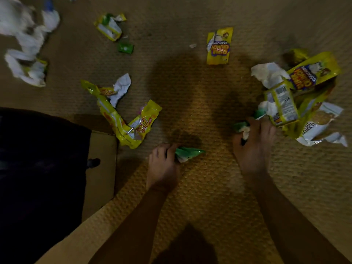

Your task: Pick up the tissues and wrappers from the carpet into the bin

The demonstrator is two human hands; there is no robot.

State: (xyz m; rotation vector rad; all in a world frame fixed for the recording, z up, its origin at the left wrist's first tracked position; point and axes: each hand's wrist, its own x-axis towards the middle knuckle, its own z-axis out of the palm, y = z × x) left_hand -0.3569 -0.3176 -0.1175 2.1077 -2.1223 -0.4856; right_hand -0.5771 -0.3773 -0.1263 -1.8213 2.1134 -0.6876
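Blurring at upper left: white tissues, shapes unreadable. Running off the left edge: dark bin, inside lost in shadow. Hiding under the right hand: part of a green wrapper.

Place: a carpeted room of a home is suggested.
Floor: a woven tan carpet is seen across the whole view.
Litter: yellow snack wrappers and crumpled white tissues are scattered on the carpet.
Container: a cardboard box lined with a black bag is set at the carpet's left edge.
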